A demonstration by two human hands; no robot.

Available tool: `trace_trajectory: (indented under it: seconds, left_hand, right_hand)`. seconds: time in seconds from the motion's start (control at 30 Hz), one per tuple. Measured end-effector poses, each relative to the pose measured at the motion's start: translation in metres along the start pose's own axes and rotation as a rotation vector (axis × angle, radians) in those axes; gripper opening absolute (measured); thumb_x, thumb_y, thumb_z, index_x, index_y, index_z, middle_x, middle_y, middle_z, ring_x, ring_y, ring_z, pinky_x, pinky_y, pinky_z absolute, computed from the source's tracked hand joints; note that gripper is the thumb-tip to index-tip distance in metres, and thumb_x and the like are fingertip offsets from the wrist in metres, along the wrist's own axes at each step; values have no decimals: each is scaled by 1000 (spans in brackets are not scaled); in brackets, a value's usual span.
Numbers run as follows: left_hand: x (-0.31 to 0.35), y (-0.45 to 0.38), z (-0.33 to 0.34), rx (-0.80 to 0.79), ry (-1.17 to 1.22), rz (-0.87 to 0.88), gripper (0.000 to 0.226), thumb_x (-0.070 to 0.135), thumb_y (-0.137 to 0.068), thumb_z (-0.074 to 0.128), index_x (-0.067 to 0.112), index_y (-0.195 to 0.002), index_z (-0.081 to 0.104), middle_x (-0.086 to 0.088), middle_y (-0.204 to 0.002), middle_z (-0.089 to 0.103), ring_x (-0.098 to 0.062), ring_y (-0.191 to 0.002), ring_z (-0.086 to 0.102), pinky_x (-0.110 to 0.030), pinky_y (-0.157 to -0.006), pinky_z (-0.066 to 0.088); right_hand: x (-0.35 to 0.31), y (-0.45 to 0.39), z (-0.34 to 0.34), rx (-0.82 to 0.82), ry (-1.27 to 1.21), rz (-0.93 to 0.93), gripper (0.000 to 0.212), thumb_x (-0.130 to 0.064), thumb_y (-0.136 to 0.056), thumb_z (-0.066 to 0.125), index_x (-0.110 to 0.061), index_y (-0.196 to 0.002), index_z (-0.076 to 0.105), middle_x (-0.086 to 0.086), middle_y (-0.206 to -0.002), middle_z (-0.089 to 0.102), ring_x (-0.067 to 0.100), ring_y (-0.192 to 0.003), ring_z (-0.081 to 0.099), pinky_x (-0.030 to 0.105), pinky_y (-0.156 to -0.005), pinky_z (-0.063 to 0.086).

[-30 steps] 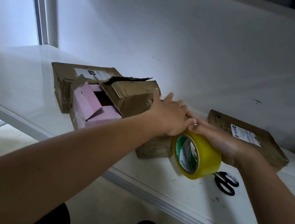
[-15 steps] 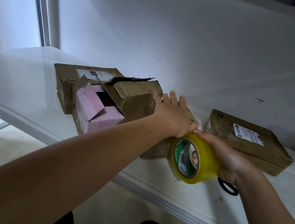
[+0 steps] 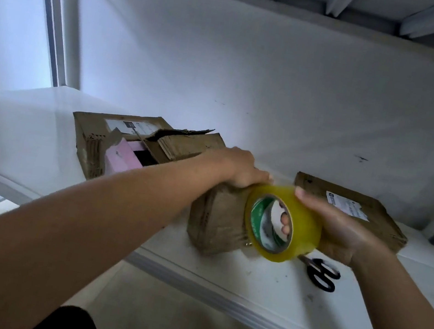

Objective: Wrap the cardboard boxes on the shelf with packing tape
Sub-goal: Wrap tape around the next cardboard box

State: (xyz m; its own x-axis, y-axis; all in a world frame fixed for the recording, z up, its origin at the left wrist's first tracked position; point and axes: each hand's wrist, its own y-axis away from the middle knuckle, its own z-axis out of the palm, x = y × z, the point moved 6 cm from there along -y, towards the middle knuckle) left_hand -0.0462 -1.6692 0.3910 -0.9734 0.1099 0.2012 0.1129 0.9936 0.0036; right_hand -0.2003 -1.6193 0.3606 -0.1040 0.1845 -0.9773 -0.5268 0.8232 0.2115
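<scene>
The right hand (image 3: 343,233) grips the tape roll (image 3: 283,225), its fingers (image 3: 284,225) hooked through the core and the thumb over the outer face. Just left of them, the left hand (image 3: 240,173) curls over the top edge of the small box (image 3: 217,219), pinning it to the shelf (image 3: 260,288). To do this well, I'd keep that press firm, draw the tape taut and flat across the box, and avoid creases. Scissors (image 3: 321,272) lie below the right fingers for cutting. Another box (image 3: 352,214) sits behind them; an opened box (image 3: 115,143) lies well left.
</scene>
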Motion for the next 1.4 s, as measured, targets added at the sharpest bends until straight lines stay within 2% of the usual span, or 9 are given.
trace_trajectory:
  seconds: [0.13,0.23,0.43,0.63,0.73,0.9,1.07,1.2,1.4]
  left_hand:
    - [-24,-5,15,-213,403,-84,56,68,-87,44,15,-86,63,-3,-92,64,-17,-74,60,-20,-56,47]
    - [-41,-10,57,-348,615,-110,57,64,-92,39,16,-108,67,-7,-112,68,-25,-96,66,-32,-86,53]
    - [-68,-21,93,-257,620,-65,48,38,-104,31,10,-139,47,-13,-142,48,-30,-126,47,-42,-109,35]
    - [-72,-31,93,-230,373,-86,49,37,-105,27,9,-142,43,-15,-146,43,-31,-128,44,-43,-110,32]
    - [-69,-28,91,-238,326,-110,53,41,-105,25,7,-141,43,-17,-145,43,-32,-128,43,-43,-109,32]
    - [-63,-22,84,-239,316,-175,69,53,-101,22,0,-145,35,-19,-152,31,-33,-137,33,-39,-111,25]
    - [-61,-21,73,-219,154,-206,65,52,-101,25,4,-145,35,-15,-152,33,-33,-136,34,-45,-112,27]
    - [-46,-29,63,-192,44,-213,40,33,-101,37,10,-131,49,-11,-141,46,-32,-125,46,-46,-105,36]
    - [-23,-36,65,11,272,-206,51,41,-100,30,5,-132,47,-16,-131,52,-32,-112,52,-36,-85,39]
  right_hand:
    - [-28,-1,-1,-58,-45,-128,52,-45,-35,93,-14,-73,77,7,-74,70,19,-64,69,29,-57,56]
    - [-27,-19,12,21,-2,-135,36,-39,-62,81,-9,-79,72,11,-74,69,20,-62,66,27,-55,56]
    - [-29,-68,37,246,243,-156,48,-51,-86,58,-6,-76,68,5,-58,68,13,-47,63,18,-47,49]
    - [-29,-74,35,168,309,48,51,-58,-90,48,-9,-92,64,4,-60,69,15,-50,66,22,-47,52]
    - [-37,-65,30,130,463,261,50,-59,-87,51,-11,-91,64,7,-66,67,21,-60,65,31,-62,55]
    - [-31,-20,6,49,539,463,43,-52,-73,60,-13,-61,73,8,-60,64,17,-48,61,25,-49,51]
    - [-27,-15,3,62,626,465,48,-55,-82,58,-8,-84,70,10,-69,67,19,-57,63,29,-56,53]
    - [-23,-4,11,-63,515,526,55,-59,-60,70,-7,-78,73,10,-71,65,20,-59,63,29,-57,54]
    - [-14,7,9,-192,286,356,48,-50,-78,62,-5,-85,77,13,-84,72,20,-70,70,30,-66,58]
